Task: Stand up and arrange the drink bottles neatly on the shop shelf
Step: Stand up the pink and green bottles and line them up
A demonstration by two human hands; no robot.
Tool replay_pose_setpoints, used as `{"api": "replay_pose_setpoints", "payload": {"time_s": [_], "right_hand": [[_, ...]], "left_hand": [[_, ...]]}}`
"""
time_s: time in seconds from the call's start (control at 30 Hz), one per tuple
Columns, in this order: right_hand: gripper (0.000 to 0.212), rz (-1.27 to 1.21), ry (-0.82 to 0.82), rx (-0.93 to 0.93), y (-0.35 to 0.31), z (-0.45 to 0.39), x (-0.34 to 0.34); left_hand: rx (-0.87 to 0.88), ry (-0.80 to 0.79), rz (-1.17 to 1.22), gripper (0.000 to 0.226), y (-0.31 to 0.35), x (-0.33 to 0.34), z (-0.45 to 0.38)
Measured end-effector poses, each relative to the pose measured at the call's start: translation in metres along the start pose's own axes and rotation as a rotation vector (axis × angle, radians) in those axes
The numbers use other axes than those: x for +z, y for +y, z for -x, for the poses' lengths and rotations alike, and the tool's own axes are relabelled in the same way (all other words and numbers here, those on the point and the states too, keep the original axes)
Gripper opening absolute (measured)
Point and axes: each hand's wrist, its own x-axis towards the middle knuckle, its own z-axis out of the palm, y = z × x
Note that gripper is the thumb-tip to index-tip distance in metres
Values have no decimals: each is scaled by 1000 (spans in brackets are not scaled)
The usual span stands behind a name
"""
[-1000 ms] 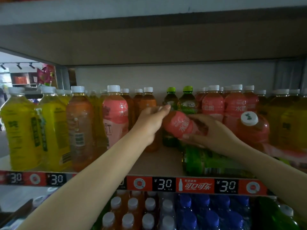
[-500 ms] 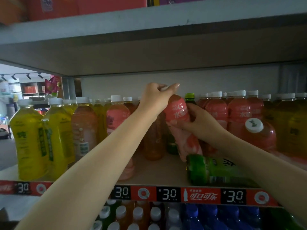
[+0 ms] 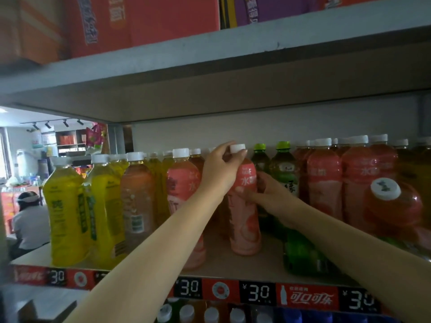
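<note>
Left hand (image 3: 221, 170) curled over the neck of the pink bottle (image 3: 245, 208), fingers closed round it just under the white cap (image 3: 238, 148). Right hand (image 3: 265, 194) wrapped round the same bottle's label at mid-height, thumb across the front, fingers behind it and out of sight. Both hands grip it.

Pink bottle upright, base on the shelf (image 3: 233, 264), in the gap between a front-row pink bottle (image 3: 184, 197) to its left and the green bottles (image 3: 283, 169) to its right.

Further left: two yellow bottles (image 3: 67, 213) and an orange-tinted one (image 3: 136, 199), all standing. Right side: a block of upright pink bottles (image 3: 324, 183).

One green bottle lying on its side (image 3: 307, 257) at the shelf front, under the right forearm. One red bottle tipped over (image 3: 391, 206), cap facing the camera.

Price strip (image 3: 258, 293) along the shelf edge reads 3.0. Bottle caps (image 3: 211, 314) show on the shelf below.
</note>
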Motion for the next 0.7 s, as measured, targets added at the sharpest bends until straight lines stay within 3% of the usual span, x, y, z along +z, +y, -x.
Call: {"api": "replay_pose_setpoints", "payload": {"time_s": [0.13,0.23,0.3,0.43,0.53,0.7], "right_hand": [[66,63,-28,16,-4,2,-3],[42,141,-47,-10,-12,9,-4],[22,186,-39,-24,-17,18,-9],[30,305,134,-55,-21,51,-28],[41,385,272,-35,-17,79,-41],[22,499,388,-65,-11,129,-59]], "left_hand": [[-25,0,39,38,-3,5,0],[13,32,-16,43,-3,5,3],[98,71,-69,46,-2,4,13],[389,110,-181,32,-2,4,46],[296,-128,-104,22,-1,10,64],[-11,-596,8,13,-8,32,75]]}}
